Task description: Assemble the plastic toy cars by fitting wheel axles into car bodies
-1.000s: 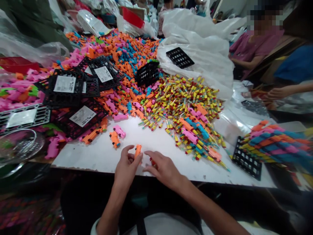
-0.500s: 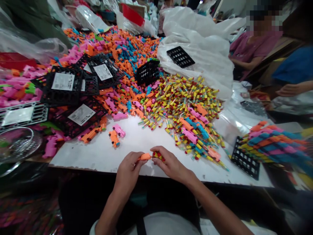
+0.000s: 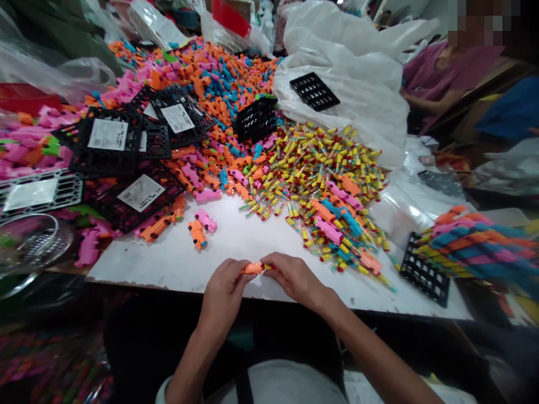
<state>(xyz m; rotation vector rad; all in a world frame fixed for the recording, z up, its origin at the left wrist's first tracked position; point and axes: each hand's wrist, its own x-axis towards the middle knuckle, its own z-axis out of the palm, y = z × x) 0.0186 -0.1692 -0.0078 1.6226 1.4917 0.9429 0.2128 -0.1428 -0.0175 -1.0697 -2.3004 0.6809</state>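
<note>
My left hand (image 3: 225,286) pinches an orange toy car (image 3: 253,268) above the white board (image 3: 164,269) near its front edge. My right hand (image 3: 290,275) is closed on a small yellow-and-red tube (image 3: 269,267), its end up against the car's right end; fingers cover most of the tube. Whether the two are joined cannot be made out. Just beyond, an orange car (image 3: 197,233) and a pink car (image 3: 206,220) lie on the board. Toy cars (image 3: 332,229) with tubes attached rest on the heap of yellow tubes (image 3: 315,163) to the right.
Black lattice trays (image 3: 138,193), some with white labels, lie on the large pile of coloured cars (image 3: 210,78) at the left. A black rack (image 3: 425,269) with filled pieces stands at the right. White plastic bags (image 3: 337,56) lie behind. A person in pink (image 3: 442,78) sits at the back right.
My right hand has brought the tube against the orange car's end; the red tube ends seen at its fingertips are now mostly covered. The view has shifted slightly.
</note>
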